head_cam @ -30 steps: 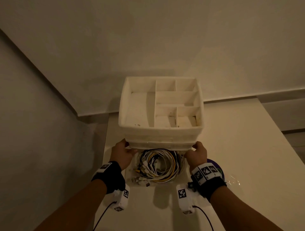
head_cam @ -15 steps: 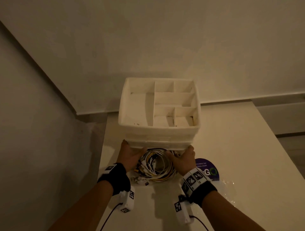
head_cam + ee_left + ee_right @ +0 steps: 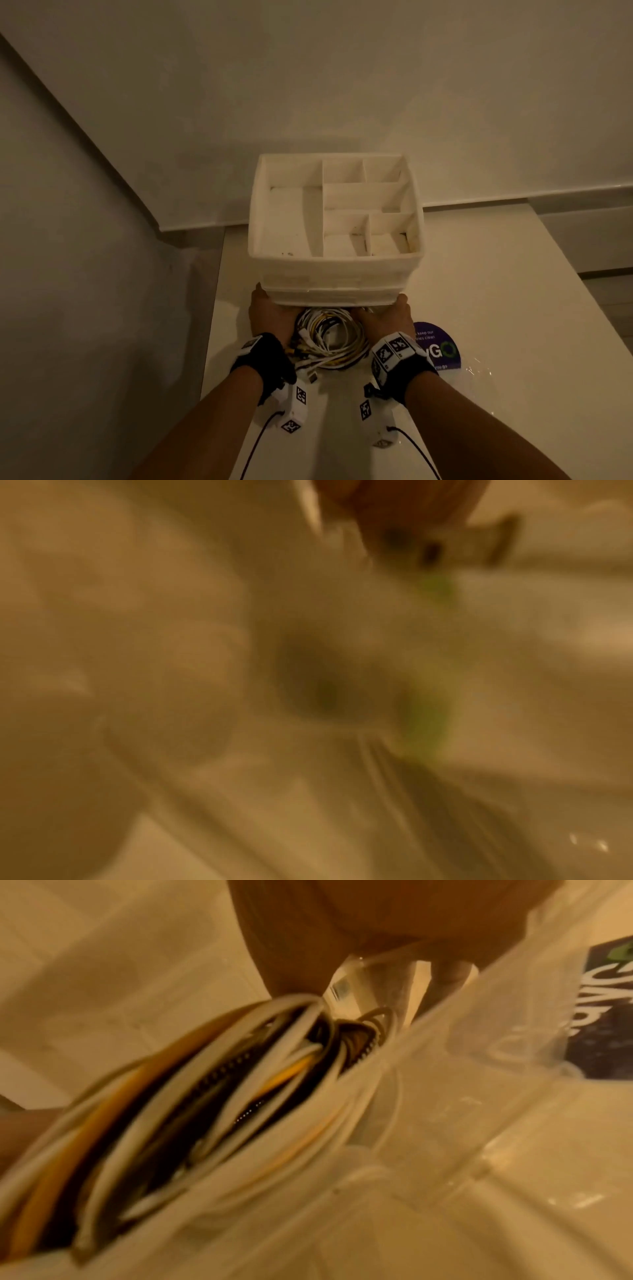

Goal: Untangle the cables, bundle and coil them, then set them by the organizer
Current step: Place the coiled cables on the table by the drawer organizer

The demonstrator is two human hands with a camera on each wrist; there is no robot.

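A coil of white, yellow and dark cables (image 3: 329, 339) lies on the table just in front of the white compartmented organizer (image 3: 335, 274). My left hand (image 3: 270, 315) is against the coil's left side and my right hand (image 3: 387, 317) against its right side. Both sets of fingers reach under the organizer's front edge and are hidden in the head view. In the right wrist view the cables (image 3: 205, 1110) run beside a clear plastic wall (image 3: 445, 1069), and my thumb and a finger curl round their far end. The left wrist view is a blur.
A round purple label (image 3: 435, 346) and crinkled clear plastic (image 3: 479, 377) lie right of my right wrist. The table's left edge (image 3: 214, 325) drops off close to my left hand. The organizer stands against the back wall (image 3: 342, 102).
My hands left the organizer's front corners, dropped onto the cables, and now sit against the two sides of the coil. The organizer stays in place.
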